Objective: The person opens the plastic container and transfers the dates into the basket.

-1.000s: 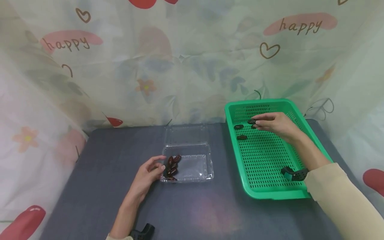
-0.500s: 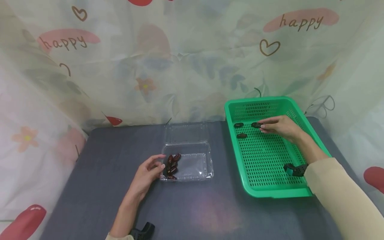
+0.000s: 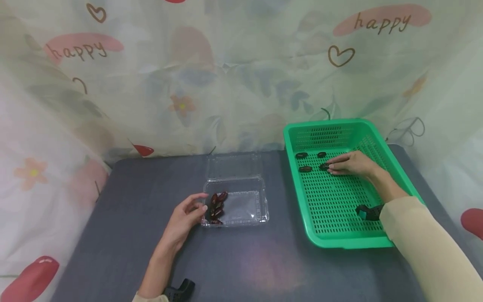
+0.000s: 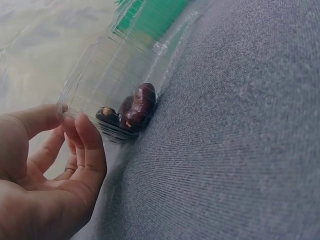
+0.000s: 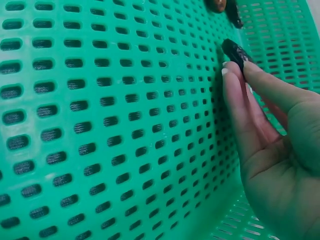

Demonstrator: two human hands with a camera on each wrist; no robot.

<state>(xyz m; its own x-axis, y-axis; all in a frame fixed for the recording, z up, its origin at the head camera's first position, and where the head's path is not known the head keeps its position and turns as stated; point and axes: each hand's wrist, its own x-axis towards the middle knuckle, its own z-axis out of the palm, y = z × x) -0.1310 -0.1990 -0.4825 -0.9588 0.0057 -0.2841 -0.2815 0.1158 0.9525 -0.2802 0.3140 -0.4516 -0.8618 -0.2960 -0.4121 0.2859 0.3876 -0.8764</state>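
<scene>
My left hand [image 3: 184,214] pinches the left rim of a clear plastic clamshell box [image 3: 241,209] between thumb and fingers. Several dark brown dates [image 3: 216,205] are gathered along that box's left side; the left wrist view shows glossy dates [image 4: 141,105] through its wall. Inside the green basket [image 3: 311,237], my right hand [image 3: 356,163] pinches a dark date [image 3: 324,166] just at the perforated floor. In the right wrist view, this date [image 5: 234,52] sticks out from the thumb and fingertips. Whether it touches the floor cannot be told.
Three other dates lie near the basket's far left, among them one date [image 3: 305,169] by the left wall. The clamshell's lid [image 3: 234,165] lies folded back toward the patterned curtain [image 3: 226,92]. Grey cloth covers the table [image 3: 151,188].
My right hand has moved slightly nearer and lower within the basket. A date now lies free behind its fingertips, where the hand was before. The left hand stays on the box's rim.
</scene>
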